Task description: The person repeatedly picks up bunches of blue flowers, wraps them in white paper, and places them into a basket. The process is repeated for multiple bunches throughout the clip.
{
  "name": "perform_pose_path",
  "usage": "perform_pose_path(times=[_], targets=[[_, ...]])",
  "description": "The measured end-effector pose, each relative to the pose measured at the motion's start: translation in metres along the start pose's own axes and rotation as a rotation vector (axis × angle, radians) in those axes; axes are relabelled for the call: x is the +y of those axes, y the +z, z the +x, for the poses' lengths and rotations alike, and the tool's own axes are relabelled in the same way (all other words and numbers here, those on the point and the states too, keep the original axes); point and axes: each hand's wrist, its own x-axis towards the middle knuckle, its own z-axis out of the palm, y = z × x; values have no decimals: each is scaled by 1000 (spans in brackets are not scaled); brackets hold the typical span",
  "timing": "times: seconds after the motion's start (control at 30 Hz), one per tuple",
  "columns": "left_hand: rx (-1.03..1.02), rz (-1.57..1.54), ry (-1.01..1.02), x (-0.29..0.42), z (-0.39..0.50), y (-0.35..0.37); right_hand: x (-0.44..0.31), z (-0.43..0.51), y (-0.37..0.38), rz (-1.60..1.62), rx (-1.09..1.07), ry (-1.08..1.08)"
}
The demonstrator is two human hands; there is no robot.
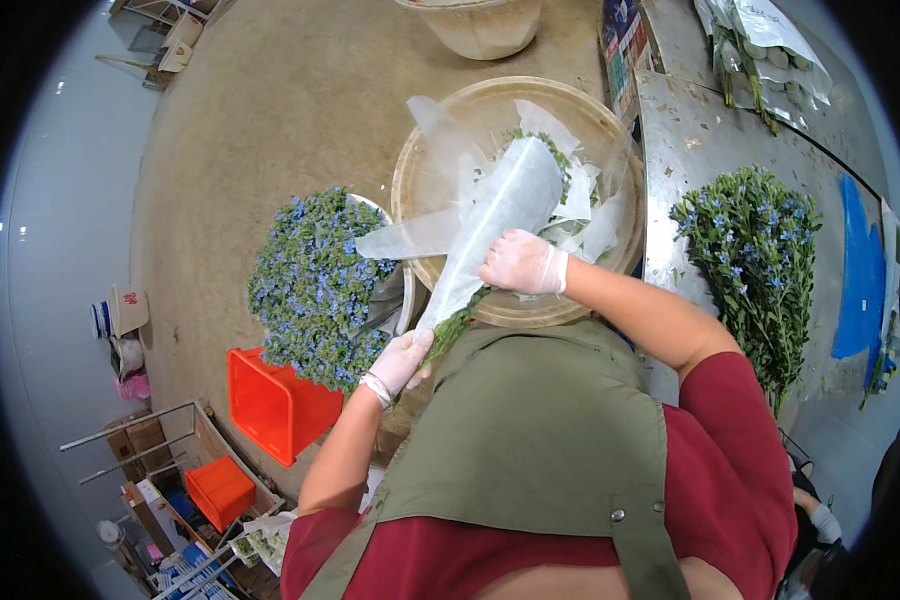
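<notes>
A bunch of green stems in a white translucent wrapping sleeve (495,214) lies slantwise in front of me, over a large round tub (409,176) holding loose wrapping and leaves. My left hand (399,364), in a thin clear glove, is closed round the stems at the sleeve's narrow lower end. Gloved too, my right hand (523,262) is closed against the sleeve's right side; its fingertips are hidden. To the left, many blue-flowered stems (315,289) fill a white bucket (407,300). Another blue-flowered bunch (757,262) lies on the metal table (664,150) at right.
A red-orange crate (270,409) stands on the floor at left, beyond it a metal rack (232,457) with another orange bin (220,491). A pale tub (480,26) is at the top. Wrapped flowers (772,56) and blue sheeting (855,277) lie on the right. Part of another person (817,517) shows lower right.
</notes>
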Motion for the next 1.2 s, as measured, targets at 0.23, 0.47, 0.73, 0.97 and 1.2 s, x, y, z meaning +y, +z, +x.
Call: perform_pose_path(times=[0.23, 0.47, 0.73, 0.97, 1.2], targets=[[39, -47, -130, -26, -26, -31, 109, -82, -43, -240, -317, 546], [-95, -112, -28, -68, -50, -76, 207, -244, -118, -334, 22, 1606], [462, 946, 331, -18, -6, -84, 157, -166, -41, 43, 392, 1612], [-692, -622, -419, -5, 62, -96, 57, -158, 62, 868, 538, 1630], [215, 1011, 409, 24, 129, -102, -58, -130, 86, 1008, 744, 1747]])
